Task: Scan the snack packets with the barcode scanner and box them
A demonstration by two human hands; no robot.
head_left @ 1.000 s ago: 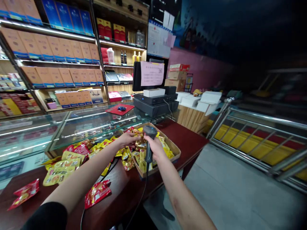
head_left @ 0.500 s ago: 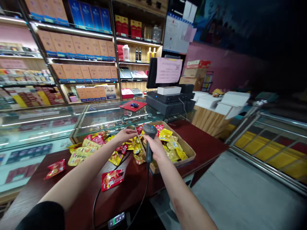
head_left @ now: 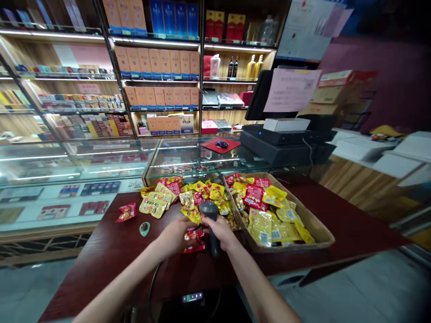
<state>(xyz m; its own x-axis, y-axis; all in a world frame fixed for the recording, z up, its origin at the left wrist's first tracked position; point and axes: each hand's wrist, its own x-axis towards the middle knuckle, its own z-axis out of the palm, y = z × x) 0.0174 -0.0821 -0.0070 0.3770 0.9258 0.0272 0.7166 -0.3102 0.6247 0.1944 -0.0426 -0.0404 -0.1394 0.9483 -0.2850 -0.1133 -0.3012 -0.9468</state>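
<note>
Dark grey handheld barcode scanner stands roughly upright, grasped by the right hand; the left hand is just beside it, fingers over a shiny red plastic packet, though I cannot tell whether they grip it; all this is toward the near edge of the glossy dark red-brown desk; open room spreads left of the left hand, while a shallow brown cardboard box of yellow and red packets bounds the right; the left hand partly hides the red packet; both forearms are cut off below.
</note>
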